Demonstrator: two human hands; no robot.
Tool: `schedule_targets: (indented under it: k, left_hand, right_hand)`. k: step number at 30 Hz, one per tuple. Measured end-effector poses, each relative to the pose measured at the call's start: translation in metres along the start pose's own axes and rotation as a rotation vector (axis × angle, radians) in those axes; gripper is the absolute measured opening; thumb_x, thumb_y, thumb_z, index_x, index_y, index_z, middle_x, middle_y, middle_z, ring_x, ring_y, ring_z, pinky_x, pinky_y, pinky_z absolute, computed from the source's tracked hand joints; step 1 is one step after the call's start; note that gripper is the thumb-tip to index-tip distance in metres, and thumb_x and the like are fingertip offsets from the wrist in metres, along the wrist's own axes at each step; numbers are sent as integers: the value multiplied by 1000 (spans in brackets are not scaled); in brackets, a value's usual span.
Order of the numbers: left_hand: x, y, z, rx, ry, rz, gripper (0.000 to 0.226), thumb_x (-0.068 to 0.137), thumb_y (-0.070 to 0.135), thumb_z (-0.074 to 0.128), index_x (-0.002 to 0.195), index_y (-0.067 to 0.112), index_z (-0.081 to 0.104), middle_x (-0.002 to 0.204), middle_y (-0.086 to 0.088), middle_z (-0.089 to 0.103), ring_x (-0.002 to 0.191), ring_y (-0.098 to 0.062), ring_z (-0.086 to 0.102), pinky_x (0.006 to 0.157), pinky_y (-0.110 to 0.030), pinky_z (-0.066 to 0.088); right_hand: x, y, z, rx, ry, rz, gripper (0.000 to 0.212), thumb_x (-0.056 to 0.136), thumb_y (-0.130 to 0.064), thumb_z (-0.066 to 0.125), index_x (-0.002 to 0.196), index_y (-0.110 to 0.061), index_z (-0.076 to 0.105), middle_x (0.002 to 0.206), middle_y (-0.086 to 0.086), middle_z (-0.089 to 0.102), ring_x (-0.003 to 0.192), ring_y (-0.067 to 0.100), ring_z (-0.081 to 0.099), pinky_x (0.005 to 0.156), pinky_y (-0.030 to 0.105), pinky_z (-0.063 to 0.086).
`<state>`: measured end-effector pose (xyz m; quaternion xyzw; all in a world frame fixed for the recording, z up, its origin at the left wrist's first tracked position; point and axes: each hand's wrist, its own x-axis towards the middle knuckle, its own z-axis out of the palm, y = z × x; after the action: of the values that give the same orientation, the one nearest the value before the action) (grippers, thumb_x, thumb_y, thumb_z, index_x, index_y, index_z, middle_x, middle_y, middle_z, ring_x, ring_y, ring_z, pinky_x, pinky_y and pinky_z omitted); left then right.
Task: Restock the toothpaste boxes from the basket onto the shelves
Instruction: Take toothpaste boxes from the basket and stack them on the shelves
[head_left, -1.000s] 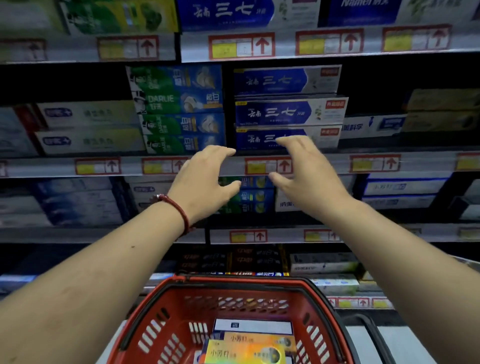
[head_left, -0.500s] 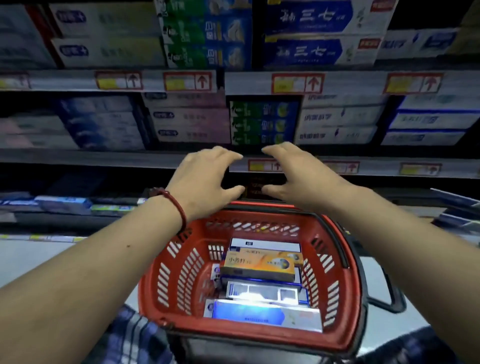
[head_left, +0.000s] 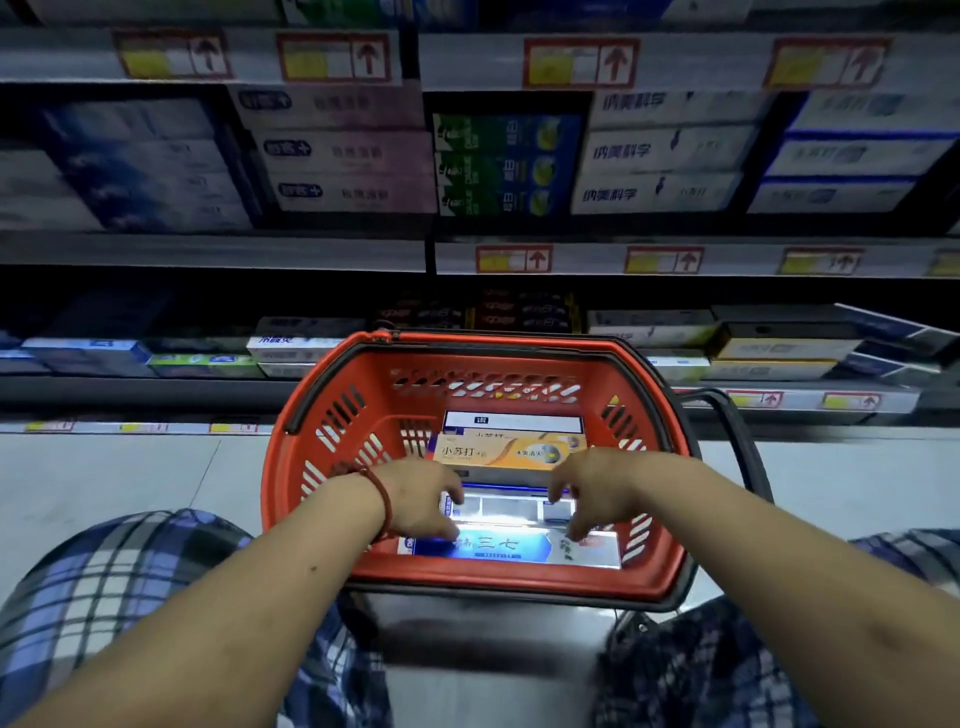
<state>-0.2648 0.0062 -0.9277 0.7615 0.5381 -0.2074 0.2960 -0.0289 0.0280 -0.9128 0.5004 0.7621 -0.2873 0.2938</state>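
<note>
A red basket (head_left: 291, 467) stands in front of me with several toothpaste boxes stacked inside. An orange box (head_left: 498, 454) lies on top toward the far side, a white box (head_left: 511, 512) sits below it, and a blue and white box (head_left: 498, 550) lies nearest me. My left hand (head_left: 421, 499) reaches over the white box's left end and my right hand (head_left: 597, 493) over its right end. Both have fingers spread and bent down, at or just above the box. Neither hand has lifted anything.
Shelves (head_left: 675, 260) full of toothpaste boxes rise behind the basket, with red and yellow price tags on their edges. The lowest shelf (head_left: 779, 358) holds loosely laid boxes. A black basket handle (head_left: 737, 441) sticks out to the right. Grey floor lies on both sides.
Both hands have come down from shelf height into the basket and now hover over the white box. The view has tilted down from the shelves to the basket.
</note>
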Motion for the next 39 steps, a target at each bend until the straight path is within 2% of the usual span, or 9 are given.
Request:
schedule_targets:
  k: [3, 7, 12, 16, 24, 28, 32, 36, 39]
  left_hand:
    - [7, -3, 11, -22, -150, -52, 54, 91, 40, 68, 140, 19, 56, 142, -2, 57, 126, -21, 55, 98, -23, 40]
    - [14, -7, 19, -75, -152, -101, 57, 90, 44, 69, 138, 15, 56, 141, -4, 57, 125, -22, 55, 94, -23, 40]
    - [19, -18, 27, -196, -164, -160, 64, 82, 57, 73, 132, 20, 57, 131, 1, 57, 107, -14, 53, 95, -25, 42]
    - [23, -22, 30, -270, -154, -227, 46, 79, 43, 79, 117, 23, 62, 113, 6, 61, 100, -12, 58, 83, -24, 45]
    - [21, -23, 28, -412, -75, -233, 37, 81, 19, 78, 116, 19, 65, 92, 9, 60, 79, -6, 57, 59, -16, 46]
    - [18, -22, 31, -394, -73, -235, 47, 78, 16, 81, 119, 20, 59, 114, -1, 64, 99, -16, 64, 82, -26, 57]
    - [23, -27, 34, -485, 89, -253, 41, 82, 13, 80, 117, 17, 58, 116, -5, 68, 97, -17, 63, 79, -23, 52]
    - [28, -36, 33, -722, 177, -302, 36, 88, 17, 76, 114, 19, 52, 108, -3, 69, 98, -19, 66, 88, -32, 54]
    - [30, -40, 30, -822, 239, -330, 30, 92, 20, 72, 115, 13, 54, 113, -8, 71, 103, -24, 68, 95, -39, 54]
  right_hand:
    - [9, 5, 20, -10, -146, 41, 54, 89, -36, 73, 137, -19, 57, 136, 5, 55, 111, 28, 62, 91, 36, 55]
    - [14, 1, 32, 97, -148, 92, 56, 93, -44, 68, 136, -10, 54, 117, 5, 55, 70, 17, 55, 57, 25, 46]
    - [21, 7, 42, 199, -37, 85, 57, 88, -51, 70, 129, -13, 61, 133, 5, 58, 113, 25, 60, 88, 34, 56]
    - [23, 15, 40, 335, 86, 125, 52, 87, -49, 72, 125, -15, 63, 123, 8, 65, 109, 24, 62, 93, 33, 53]
    - [30, 14, 44, 436, 190, 175, 41, 88, -42, 71, 119, -15, 65, 107, 5, 62, 100, 23, 60, 87, 29, 50]
    - [33, 13, 43, 475, 292, 208, 25, 93, -38, 65, 107, -18, 68, 105, 6, 63, 93, 22, 59, 75, 26, 44]
    - [37, 12, 47, 534, 354, 245, 28, 101, -33, 53, 112, -11, 68, 103, 9, 64, 96, 26, 61, 72, 24, 38]
    - [36, 14, 42, 753, 279, 240, 41, 93, -42, 69, 121, -14, 58, 116, 5, 61, 102, 20, 58, 81, 28, 47]
    - [38, 18, 41, 957, 213, 247, 35, 83, -23, 81, 111, -17, 62, 110, 4, 65, 101, 23, 65, 80, 33, 54]
